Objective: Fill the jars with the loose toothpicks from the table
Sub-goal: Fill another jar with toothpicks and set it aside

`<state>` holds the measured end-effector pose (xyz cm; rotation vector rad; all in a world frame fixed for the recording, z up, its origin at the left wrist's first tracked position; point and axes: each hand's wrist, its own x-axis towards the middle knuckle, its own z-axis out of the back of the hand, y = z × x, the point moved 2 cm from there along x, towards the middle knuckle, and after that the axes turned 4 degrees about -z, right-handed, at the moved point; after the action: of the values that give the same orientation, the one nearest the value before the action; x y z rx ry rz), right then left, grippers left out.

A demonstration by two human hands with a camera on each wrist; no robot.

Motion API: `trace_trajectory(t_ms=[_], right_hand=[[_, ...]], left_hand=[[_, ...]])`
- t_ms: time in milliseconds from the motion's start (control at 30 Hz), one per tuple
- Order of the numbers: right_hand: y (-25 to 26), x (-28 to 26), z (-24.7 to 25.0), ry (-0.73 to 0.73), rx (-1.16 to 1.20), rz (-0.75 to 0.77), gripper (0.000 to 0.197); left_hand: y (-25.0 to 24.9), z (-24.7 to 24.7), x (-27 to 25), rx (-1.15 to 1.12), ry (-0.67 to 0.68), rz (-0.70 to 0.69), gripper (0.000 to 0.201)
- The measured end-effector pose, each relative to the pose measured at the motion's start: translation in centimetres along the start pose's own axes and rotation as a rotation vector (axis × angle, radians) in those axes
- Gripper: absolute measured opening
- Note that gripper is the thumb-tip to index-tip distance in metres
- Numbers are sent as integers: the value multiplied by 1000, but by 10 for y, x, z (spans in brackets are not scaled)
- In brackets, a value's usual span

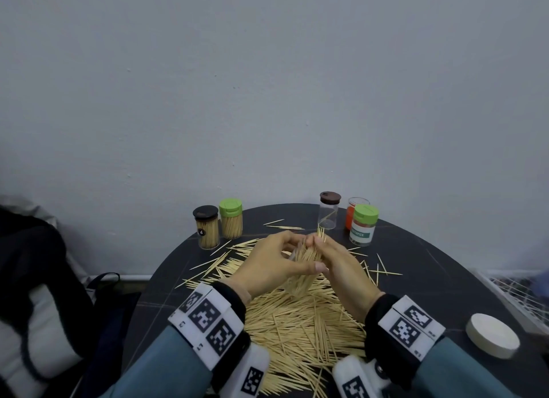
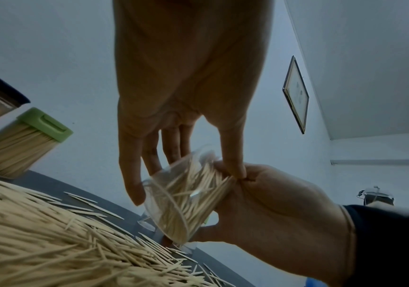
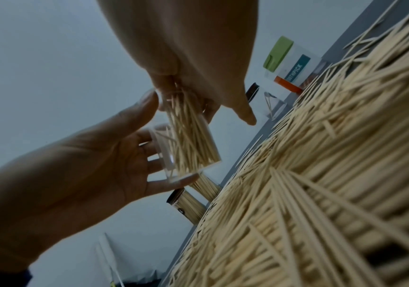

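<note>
- Holding the tilted clear plastic jar (image 2: 174,202) in our curled left hand (image 1: 267,264), we keep it steady.
- Pinching a bundle of pale wooden toothpicks (image 3: 188,132), our right hand (image 1: 341,270) feeds them in parallel.

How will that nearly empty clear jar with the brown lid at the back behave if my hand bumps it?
The brown-lidded jar is tall, narrow and holds only a toothpick or two, so it is probably light and would tip easily. Being round and smooth, it would likely roll across the table once down.
</note>
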<state>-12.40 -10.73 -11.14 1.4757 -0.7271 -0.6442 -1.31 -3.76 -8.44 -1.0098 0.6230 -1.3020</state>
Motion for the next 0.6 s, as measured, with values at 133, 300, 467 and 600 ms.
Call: trace_trajectory(t_ms=[133, 300, 467, 600], right_hand=[[9, -2, 1, -27, 11, 29, 34], [8, 1, 10, -66, -13, -7, 44], [4, 3, 7, -9, -50, -14, 32], [12, 3, 12, -68, -17, 22, 13]], left_hand=[[0, 1, 0, -2, -1, 10, 52], [1, 0, 1, 14, 13, 29, 51], [3, 5, 2, 3, -58, -4, 49], [1, 9, 2, 57, -112, -72, 52]])
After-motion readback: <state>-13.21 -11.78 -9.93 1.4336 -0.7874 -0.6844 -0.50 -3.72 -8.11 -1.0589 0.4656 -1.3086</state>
